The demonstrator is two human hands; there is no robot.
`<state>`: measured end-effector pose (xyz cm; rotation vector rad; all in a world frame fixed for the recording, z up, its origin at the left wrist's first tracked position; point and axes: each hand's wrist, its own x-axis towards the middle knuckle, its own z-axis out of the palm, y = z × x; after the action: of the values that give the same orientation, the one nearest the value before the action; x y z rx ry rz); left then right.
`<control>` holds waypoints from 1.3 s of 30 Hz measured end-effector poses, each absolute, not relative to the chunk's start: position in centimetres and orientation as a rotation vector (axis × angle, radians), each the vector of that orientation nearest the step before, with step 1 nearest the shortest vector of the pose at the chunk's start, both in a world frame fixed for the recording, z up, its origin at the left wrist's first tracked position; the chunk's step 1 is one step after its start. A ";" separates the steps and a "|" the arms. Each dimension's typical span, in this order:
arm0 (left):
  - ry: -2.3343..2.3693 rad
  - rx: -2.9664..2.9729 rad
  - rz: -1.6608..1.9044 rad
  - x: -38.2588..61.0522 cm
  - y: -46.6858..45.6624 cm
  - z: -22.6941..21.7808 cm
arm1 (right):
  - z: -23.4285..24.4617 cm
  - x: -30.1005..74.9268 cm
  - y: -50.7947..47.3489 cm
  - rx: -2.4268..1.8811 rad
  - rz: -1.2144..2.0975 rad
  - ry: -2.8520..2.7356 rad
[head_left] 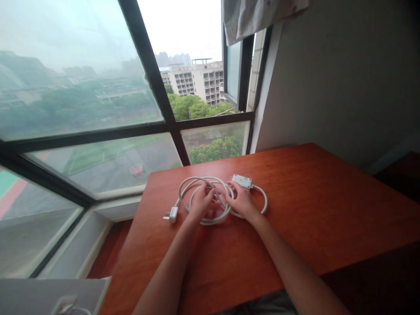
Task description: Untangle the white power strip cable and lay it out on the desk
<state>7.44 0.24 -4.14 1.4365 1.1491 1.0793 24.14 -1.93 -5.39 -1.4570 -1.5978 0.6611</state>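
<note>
A white power cord point(215, 222) lies in loose loops on the reddish-brown wooden table. My left hand point(201, 202) is inside the coil with thumb and fingers closed around a strand. My right hand point(242, 202) grips the loops at their right side, fingers curled over several strands. At the cord's left end a white plug point(173, 214) rests on the table, its metal prongs pointing left. A white rectangular box point(242, 180), likely the cord's other end, sits just beyond my right hand, with a bend of cord curving around to its right.
The wooden table point(328, 197) stretches right toward a grey wall point(334, 78). Dark-framed windows point(170, 118) rise behind and left, one pane open, with a cloth point(259, 15) hanging above. A wall socket point(65, 305) shows at lower left.
</note>
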 end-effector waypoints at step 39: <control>1.025 2.424 0.384 6.2 -0.9 -2.4 | -4.7 24.0 -2.3 -1.381 0.471 -1.673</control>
<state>6.21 -0.86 -2.37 2.4237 1.0246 0.3839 24.02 -2.32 -4.73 -1.3809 -1.6726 0.4712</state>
